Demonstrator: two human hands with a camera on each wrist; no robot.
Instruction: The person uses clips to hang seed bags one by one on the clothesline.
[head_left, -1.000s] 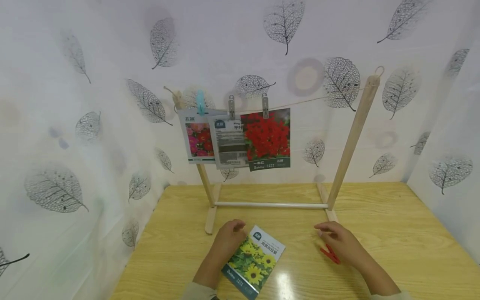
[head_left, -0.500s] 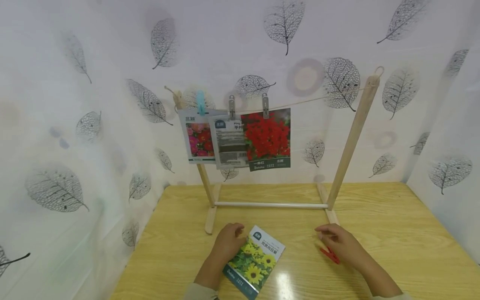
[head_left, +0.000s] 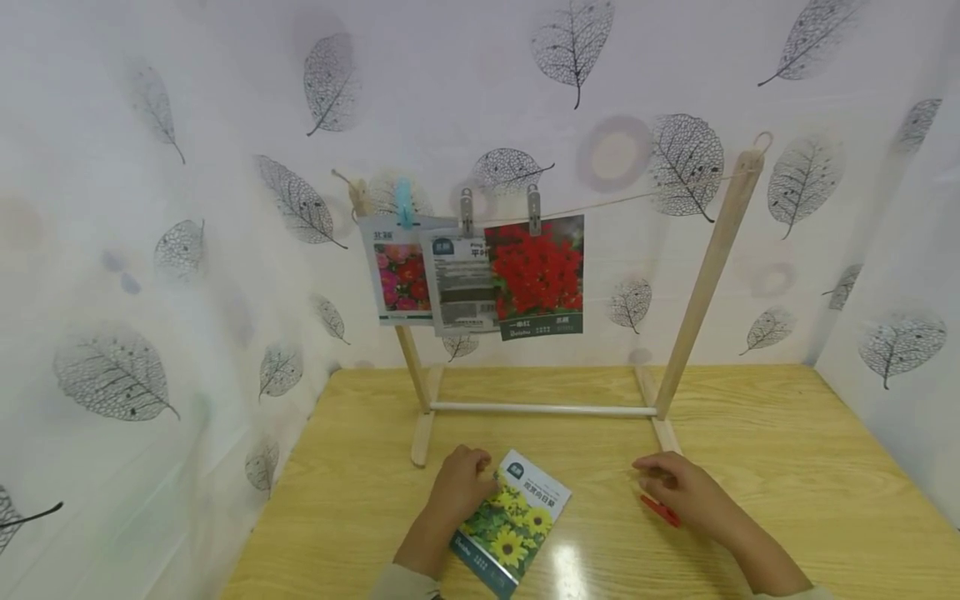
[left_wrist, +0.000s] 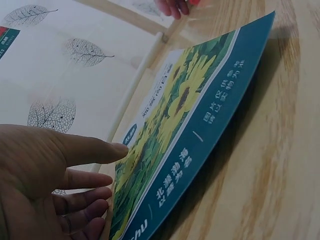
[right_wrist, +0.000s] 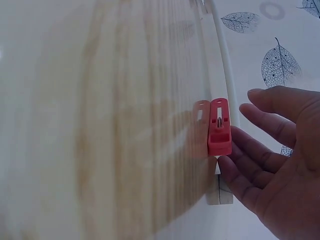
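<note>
On the table lies a seed packet with yellow flowers (head_left: 510,525), tilted in the head view. My left hand (head_left: 459,487) is at its left edge, with thumb and fingers apart and loosely bent. The left wrist view shows the thumb tip (left_wrist: 120,149) against or just over that edge; whether it touches, I cannot tell. My right hand (head_left: 690,493) is beside a red clothespin (right_wrist: 219,127) on the table, its fingers relaxed around nothing. Part of the clothespin is hidden by this hand in the head view (head_left: 660,510).
Behind stands a wooden rack (head_left: 708,283) with a string (head_left: 637,197) across its top. Three packets hang there: pink-and-red flowers (head_left: 401,279), a printed back (head_left: 461,287) and red flowers (head_left: 536,279). One blue clip (head_left: 405,202) and two grey clips (head_left: 534,208) hold them.
Both hands have stayed almost in place. My left hand has shifted very slightly to the right along the packet. The packet and the clothespin lie where they were.
</note>
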